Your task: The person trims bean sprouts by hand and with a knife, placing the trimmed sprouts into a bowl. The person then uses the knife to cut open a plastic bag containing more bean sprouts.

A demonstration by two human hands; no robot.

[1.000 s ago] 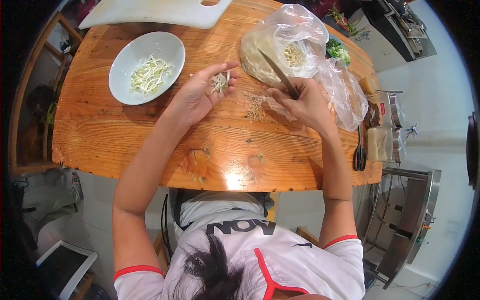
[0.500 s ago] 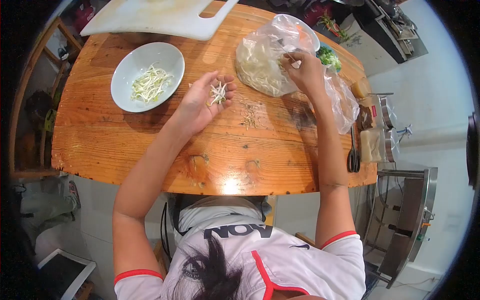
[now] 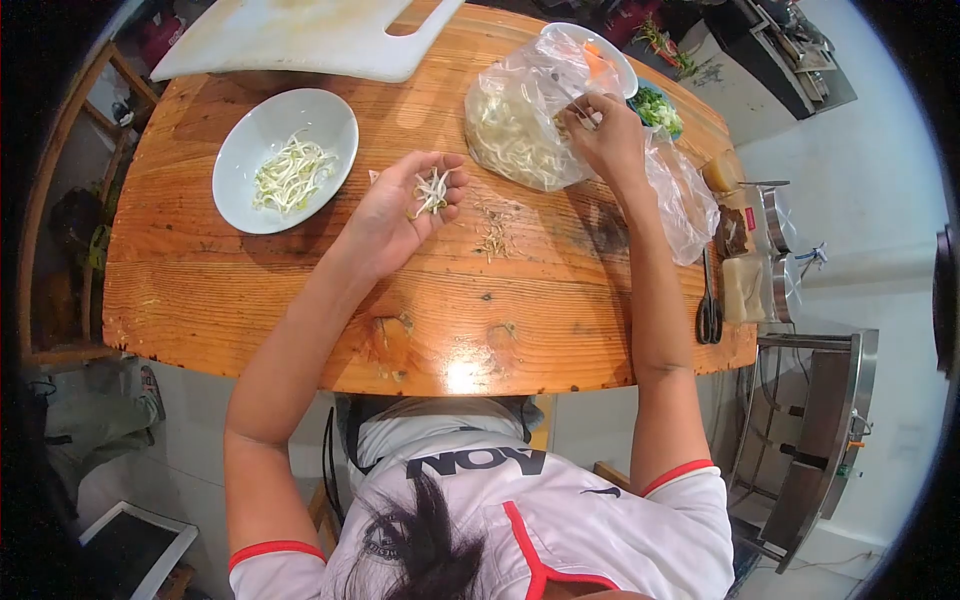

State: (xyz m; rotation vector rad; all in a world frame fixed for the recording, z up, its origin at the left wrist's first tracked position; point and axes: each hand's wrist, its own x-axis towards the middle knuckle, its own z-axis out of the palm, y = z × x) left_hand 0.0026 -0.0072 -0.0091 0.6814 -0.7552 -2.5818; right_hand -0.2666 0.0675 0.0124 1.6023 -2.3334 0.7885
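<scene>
My left hand (image 3: pixel 405 210) is palm up over the table, its fingers curled around a small bunch of bean sprouts (image 3: pixel 431 192). To its left, a white bowl (image 3: pixel 335 120) holds more sprouts. My right hand (image 3: pixel 608 140) is at the mouth of a clear plastic bag (image 3: pixel 510 130) full of sprouts, its fingers pinched together near the bag's right edge. Something pale shows at those fingertips, too small to name. A little pile of brown root ends (image 3: pixel 495 237) lies on the wood between my hands.
A white cutting board (image 3: pixel 300 40) is at the table's (image 3: pixel 240 310) back left. Behind the bag stand a bowl (image 3: pixel 622 72) with orange pieces and a dish of chopped greens (image 3: pixel 655 110). Black scissors (image 3: pixel 709 315) and an empty-looking plastic bag (image 3: pixel 680 205) lie at the right.
The bowl, cutting board and bag appear slightly shifted left in the view. My right hand remains at the bag, and my left hand still holds sprouts.
</scene>
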